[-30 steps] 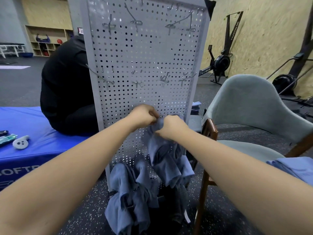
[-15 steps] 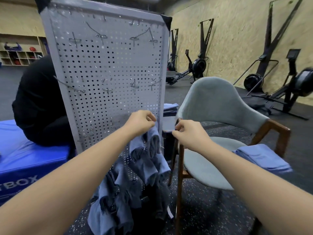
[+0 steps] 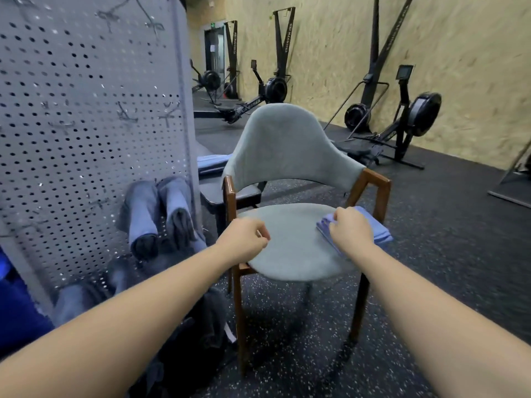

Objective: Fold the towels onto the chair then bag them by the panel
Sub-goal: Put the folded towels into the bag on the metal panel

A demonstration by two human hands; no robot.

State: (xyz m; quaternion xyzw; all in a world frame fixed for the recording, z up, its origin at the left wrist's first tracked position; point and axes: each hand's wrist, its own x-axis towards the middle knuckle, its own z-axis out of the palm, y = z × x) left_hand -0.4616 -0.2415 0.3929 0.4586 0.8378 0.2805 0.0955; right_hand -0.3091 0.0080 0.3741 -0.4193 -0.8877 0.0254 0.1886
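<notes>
Folded towel (image 3: 377, 225) sits on the R side of the chair (image 3: 287, 150) seat, prob so it stays flat & easy to grab. Bag (image 3: 201, 326) lies on the floor by the foot of the panel (image 3: 86, 110), under the hung towels (image 3: 140, 208), so towels go in close by. R hand (image 3: 350, 231) is on the towel's near corner, fingers (image 3: 334, 225) curled down, looks like they pinch the edge. L hand (image 3: 244, 242) is over the seat's L edge, fingers curled in w/ nothing in them. I think next is lifting the towel to the bag
</notes>
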